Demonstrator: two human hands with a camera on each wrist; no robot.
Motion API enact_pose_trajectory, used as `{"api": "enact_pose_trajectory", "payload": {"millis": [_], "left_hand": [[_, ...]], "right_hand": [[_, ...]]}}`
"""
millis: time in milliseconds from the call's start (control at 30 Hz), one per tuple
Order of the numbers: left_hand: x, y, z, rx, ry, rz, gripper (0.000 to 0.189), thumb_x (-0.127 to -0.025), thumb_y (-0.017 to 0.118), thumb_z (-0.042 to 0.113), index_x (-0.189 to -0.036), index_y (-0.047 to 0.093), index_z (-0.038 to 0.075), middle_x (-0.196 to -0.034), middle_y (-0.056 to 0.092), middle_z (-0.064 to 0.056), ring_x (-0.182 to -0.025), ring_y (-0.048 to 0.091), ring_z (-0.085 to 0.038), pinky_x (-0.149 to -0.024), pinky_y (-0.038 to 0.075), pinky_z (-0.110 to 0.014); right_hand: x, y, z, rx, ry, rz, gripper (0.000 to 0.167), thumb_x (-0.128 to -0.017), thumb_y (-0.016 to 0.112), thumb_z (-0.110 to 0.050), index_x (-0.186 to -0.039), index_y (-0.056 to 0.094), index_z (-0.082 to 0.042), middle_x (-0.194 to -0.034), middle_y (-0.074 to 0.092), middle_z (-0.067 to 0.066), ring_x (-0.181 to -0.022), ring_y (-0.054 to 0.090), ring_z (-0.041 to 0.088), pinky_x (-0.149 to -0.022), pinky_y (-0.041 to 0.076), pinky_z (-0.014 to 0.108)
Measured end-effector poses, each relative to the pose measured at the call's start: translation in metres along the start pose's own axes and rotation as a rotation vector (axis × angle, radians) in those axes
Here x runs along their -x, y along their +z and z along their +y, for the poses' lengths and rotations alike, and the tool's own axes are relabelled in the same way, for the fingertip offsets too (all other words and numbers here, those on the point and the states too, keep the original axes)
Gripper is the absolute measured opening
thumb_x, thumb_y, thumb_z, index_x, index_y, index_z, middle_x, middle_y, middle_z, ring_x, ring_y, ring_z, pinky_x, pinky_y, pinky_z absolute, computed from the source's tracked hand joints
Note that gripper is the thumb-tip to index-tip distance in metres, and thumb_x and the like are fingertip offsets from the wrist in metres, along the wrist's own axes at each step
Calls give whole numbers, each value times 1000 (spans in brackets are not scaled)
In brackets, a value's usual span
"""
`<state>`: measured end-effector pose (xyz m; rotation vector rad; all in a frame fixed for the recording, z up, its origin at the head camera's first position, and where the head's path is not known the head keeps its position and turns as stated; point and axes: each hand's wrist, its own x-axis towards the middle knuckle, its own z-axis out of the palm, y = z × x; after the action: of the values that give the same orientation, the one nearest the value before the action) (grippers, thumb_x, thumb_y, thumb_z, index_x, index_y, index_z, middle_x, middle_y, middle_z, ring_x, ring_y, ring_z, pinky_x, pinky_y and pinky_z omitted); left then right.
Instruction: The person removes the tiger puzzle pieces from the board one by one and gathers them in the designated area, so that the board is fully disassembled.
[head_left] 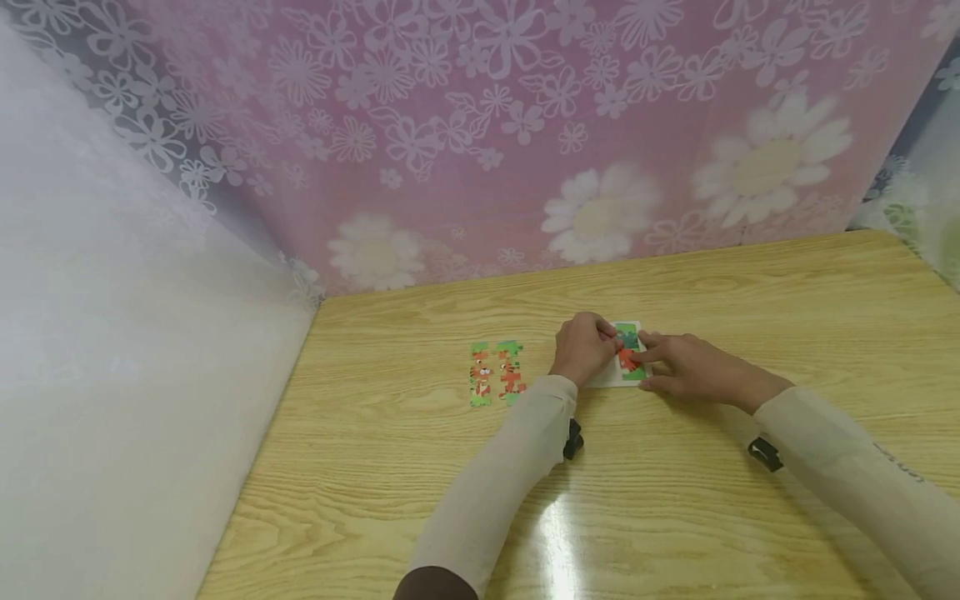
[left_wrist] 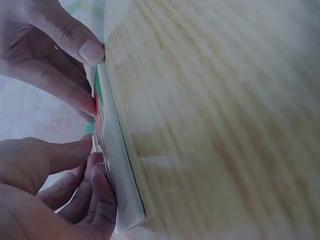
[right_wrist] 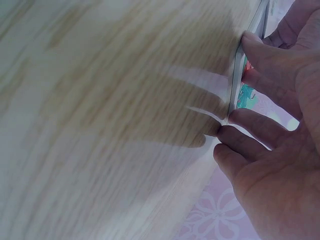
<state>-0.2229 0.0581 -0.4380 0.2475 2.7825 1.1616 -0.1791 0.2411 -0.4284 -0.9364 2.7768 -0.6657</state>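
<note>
A thin white puzzle tray (head_left: 606, 377) lies on the table, with green, teal and red jigsaw pieces (head_left: 628, 332) along its right end. My left hand (head_left: 581, 347) is over the tray's left part, pinching a small jigsaw piece between thumb and fingers; the fingertips hide most of it. From the right, my right hand (head_left: 693, 367) steadies the tray. Its thumb (right_wrist: 257, 50) touches the near edge, the index finger presses on a red piece (head_left: 627, 359), and the other fingers rest along the right edge and on the table.
Left of the tray, two joined strips of jigsaw pieces, a left strip (head_left: 480, 375) and a right strip (head_left: 512, 373), show orange animals on green. The wood-grain table (head_left: 375, 467) meets a pink flowered curtain (head_left: 480, 167) behind and a white wall (head_left: 135, 333) at left.
</note>
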Motion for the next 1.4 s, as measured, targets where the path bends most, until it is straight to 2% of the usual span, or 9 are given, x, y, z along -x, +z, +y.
{"api": "enact_pose_trajectory", "payload": {"millis": [300,800,967,1133,1233,1400], "left_hand": [[2,0,0,32,-6,57,11,-90,80,18,-79,77,16,-70,66,10,-65,57,-5,-67,49,-23],[5,-12,1,104,-10,76,10,-90,79,18,-80,78,18,-69,66,12,-63,58,-4,-63,49,-22],[9,-26,-5,164,27,66,9,-92,78,17,-83,78,14,-72,67,9,-62,60,-5,-58,50,-23],[14,-47,-21,187,50,85,7,-92,77,15,-86,78,11,-75,69,6,-64,62,-7,-58,52,-24],[16,-59,-33,187,27,104,7,-92,77,15,-86,79,11,-76,70,5,-65,64,-9,-60,53,-27],[22,-76,-50,156,-54,129,7,-90,76,14,-83,78,13,-77,70,5,-66,64,-12,-60,54,-30]], "right_hand": [[-1,0,-2,11,8,-5,43,-90,79,-18,-124,69,6,-140,43,42,-127,46,59,-97,44,66],[-5,-1,-5,-1,26,-21,44,-91,77,-18,-126,68,6,-142,42,41,-129,44,58,-99,43,66],[-5,0,-5,3,43,-28,43,-92,77,-19,-126,68,6,-143,42,40,-130,44,57,-100,42,65],[-3,0,-4,10,31,-12,47,-91,78,-20,-128,66,6,-142,42,41,-128,45,58,-99,43,65],[-2,0,-3,14,33,-8,47,-91,77,-19,-129,65,6,-143,41,41,-129,45,57,-100,42,65],[-1,0,-3,20,34,-7,47,-90,78,-19,-129,66,6,-143,42,40,-129,44,58,-100,42,65]]}}
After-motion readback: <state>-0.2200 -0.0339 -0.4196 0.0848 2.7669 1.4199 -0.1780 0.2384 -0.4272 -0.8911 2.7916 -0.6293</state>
